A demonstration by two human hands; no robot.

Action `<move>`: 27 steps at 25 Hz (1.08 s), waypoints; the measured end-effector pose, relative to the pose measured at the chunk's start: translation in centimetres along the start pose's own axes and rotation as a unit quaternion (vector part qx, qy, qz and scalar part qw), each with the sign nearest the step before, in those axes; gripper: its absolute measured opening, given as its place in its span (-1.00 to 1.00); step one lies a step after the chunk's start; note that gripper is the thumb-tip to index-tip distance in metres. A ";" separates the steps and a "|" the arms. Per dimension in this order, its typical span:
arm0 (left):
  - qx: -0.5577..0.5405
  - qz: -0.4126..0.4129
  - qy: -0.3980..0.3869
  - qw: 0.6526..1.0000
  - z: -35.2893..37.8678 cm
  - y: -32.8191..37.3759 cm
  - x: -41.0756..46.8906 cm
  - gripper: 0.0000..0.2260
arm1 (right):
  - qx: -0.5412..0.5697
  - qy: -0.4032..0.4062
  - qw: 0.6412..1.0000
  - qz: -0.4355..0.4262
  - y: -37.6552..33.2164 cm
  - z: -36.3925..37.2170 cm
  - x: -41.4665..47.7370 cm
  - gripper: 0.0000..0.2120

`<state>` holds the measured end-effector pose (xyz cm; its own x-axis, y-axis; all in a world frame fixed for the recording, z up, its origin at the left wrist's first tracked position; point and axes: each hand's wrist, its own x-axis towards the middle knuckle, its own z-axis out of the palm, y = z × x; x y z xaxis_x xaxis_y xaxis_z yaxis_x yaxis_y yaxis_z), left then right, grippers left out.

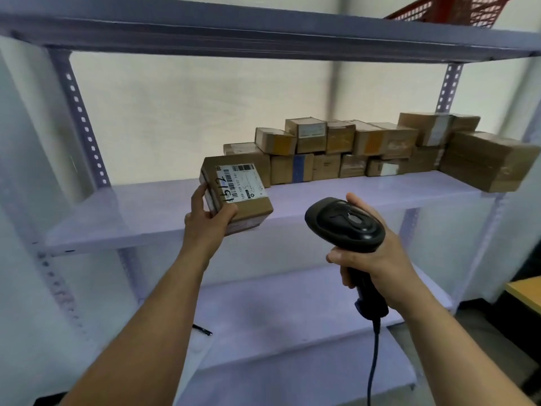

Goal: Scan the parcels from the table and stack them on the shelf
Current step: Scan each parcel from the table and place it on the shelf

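Observation:
My left hand grips a small brown cardboard parcel by its left end, holding it above the front of the middle shelf board. A white barcode label with handwritten numbers faces up on the parcel. My right hand is wrapped round the handle of a black corded barcode scanner, whose head sits to the right of the parcel and slightly lower. At the back right of the same board, several brown parcels are stacked in two rows.
The grey metal rack has an upper board overhead and lower boards beneath. A red mesh basket sits on top at the right. A dark pen lies on a lower board. A yellow table corner shows at the right edge.

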<state>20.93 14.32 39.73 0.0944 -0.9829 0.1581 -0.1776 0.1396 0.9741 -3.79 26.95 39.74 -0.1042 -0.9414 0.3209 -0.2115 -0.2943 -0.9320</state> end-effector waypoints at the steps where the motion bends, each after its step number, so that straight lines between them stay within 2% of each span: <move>1: 0.002 -0.006 0.010 1.000 -0.9 -0.4 1.6 -0.31 | -0.001 0.000 1.000 0.001 0.0 0.9 0.9 -0.10; 7: 0.051 -0.011 0.031 0.998 -4.8 -2.0 11.0 -0.30 | 0.003 0.015 1.000 -0.008 1.2 6.3 6.7 -0.12; 10: 0.111 0.004 0.039 0.993 -4.9 -3.4 14.5 -0.41 | -0.001 0.029 1.000 0.002 2.1 7.9 8.0 -0.10; 16: 0.209 0.044 -0.023 0.977 -4.4 -4.5 18.1 -0.33 | -0.012 0.049 0.999 0.014 2.8 9.5 10.5 -0.12; 23: 0.223 0.068 -0.035 0.972 -2.8 -4.2 23.0 -0.37 | -0.046 0.063 0.997 0.017 2.4 9.7 11.8 -0.13; 27: 0.215 0.061 -0.053 0.973 -2.4 -4.6 24.1 -0.28 | -0.058 0.067 0.996 0.019 2.2 9.3 11.6 -0.13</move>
<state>26.39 -9.73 39.40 -0.0511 -0.9722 0.2287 -0.5772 0.2156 0.7876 3.57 13.83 39.88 -0.2405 -0.9188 0.3129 -0.3144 -0.2312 -0.9207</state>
